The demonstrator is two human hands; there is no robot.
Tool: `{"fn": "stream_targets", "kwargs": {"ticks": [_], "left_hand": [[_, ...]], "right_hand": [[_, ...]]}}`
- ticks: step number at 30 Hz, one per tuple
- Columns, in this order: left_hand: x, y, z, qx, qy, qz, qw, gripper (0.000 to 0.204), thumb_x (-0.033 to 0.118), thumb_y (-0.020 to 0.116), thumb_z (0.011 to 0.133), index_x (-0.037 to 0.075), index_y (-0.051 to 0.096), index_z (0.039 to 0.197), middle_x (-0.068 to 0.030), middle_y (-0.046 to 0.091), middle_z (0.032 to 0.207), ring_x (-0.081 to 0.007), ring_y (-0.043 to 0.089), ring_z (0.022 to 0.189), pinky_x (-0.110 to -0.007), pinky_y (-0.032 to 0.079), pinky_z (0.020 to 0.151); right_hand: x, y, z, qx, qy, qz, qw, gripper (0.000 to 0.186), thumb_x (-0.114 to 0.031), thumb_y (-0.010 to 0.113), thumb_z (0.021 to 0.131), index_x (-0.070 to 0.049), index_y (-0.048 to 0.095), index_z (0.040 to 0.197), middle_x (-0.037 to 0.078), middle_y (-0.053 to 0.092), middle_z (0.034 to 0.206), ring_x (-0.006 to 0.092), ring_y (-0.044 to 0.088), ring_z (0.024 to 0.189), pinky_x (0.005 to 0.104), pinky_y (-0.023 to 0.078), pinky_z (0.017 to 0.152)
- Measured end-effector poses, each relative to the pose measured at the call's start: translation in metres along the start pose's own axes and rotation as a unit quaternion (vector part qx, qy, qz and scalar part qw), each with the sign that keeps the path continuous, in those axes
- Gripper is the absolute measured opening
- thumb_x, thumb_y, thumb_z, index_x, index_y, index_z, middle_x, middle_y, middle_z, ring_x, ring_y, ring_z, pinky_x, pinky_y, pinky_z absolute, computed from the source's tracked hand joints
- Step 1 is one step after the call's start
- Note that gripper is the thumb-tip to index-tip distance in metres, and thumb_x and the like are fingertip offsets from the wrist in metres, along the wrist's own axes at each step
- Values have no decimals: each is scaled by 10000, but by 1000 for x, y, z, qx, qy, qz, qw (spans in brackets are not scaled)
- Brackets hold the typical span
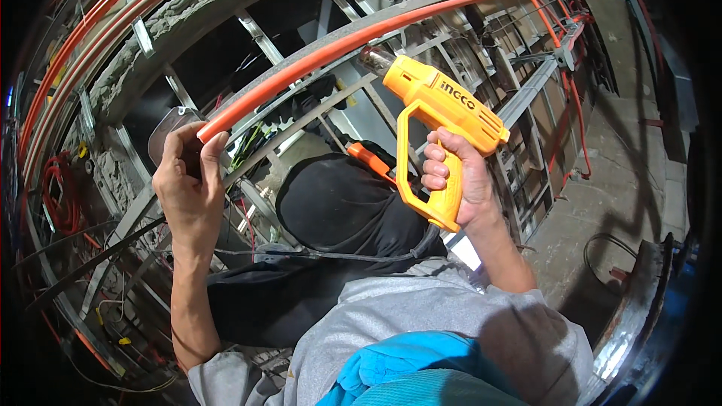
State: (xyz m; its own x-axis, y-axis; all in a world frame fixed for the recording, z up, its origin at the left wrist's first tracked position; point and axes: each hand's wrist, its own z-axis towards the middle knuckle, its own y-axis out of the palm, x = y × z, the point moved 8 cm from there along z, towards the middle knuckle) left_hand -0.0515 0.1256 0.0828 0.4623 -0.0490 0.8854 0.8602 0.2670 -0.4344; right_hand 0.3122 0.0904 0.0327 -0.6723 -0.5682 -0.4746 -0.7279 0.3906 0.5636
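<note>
My right hand (pixel 455 173) is wrapped round the grip of a yellow heat gun (pixel 451 109). The gun's metal nozzle (pixel 376 60) points up and left, close to the underside of a long orange conduit pipe (pixel 323 56). The pipe slants from lower left to upper right. At its lower left end my left hand (pixel 192 169) pinches it between thumb and fingers. From the bottom of the heat gun a black cord (pixel 353 256) runs left across my lap.
Metal framing (pixel 263 41) and rough concrete stand in front of me. More orange pipes (pixel 98 15) curve along the upper left. A red cable coil (pixel 64 192) hangs at the left. An orange-handled tool (pixel 372 159) lies by my knee. At the right is concrete floor (pixel 602 158) with a black cable loop (pixel 613 256).
</note>
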Motion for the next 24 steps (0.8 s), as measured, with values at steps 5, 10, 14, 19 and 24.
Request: {"fn": "stream_targets", "kwargs": {"ticks": [5,10,14,19,24], "left_hand": [[2,0,-1,-1,15,10,1000,201,70,721,973,-46,660,1125,-62,702,866,-76,616,757,-223,503,673],[2,-1,-1,-1,22,12,1000,220,84,736,964,-46,664,1126,-75,723,866,-73,631,762,-223,506,655],[1,0,0,1,6,8,1000,226,89,735,964,-47,666,1131,-79,736,878,-65,637,750,-208,506,629],[4,-1,-1,1,9,2,1000,221,86,728,968,-53,664,1127,-98,745,885,-81,670,774,-217,532,653],[-1,-2,-1,-3,3,-6,1000,215,86,725,969,-55,663,1119,-112,753,892,-97,698,796,-231,555,681]], "right_hand": [[18,7,-2,-28,18,20,999,166,-207,687,967,-92,571,995,-19,525,762,74,521,592,232,476,517],[36,9,-15,-21,29,4,999,162,-228,658,982,-105,552,975,-20,517,762,74,513,572,237,467,509],[48,13,-27,-20,30,-5,999,164,-239,650,989,-118,540,971,-20,513,762,76,523,572,235,464,510],[60,21,-30,-18,39,-21,999,157,-233,652,992,-111,565,1042,-11,524,772,87,534,575,258,480,522],[64,29,-38,-35,30,-46,998,242,-217,689,961,-72,578,1121,13,538,781,115,553,588,288,496,539]]}}
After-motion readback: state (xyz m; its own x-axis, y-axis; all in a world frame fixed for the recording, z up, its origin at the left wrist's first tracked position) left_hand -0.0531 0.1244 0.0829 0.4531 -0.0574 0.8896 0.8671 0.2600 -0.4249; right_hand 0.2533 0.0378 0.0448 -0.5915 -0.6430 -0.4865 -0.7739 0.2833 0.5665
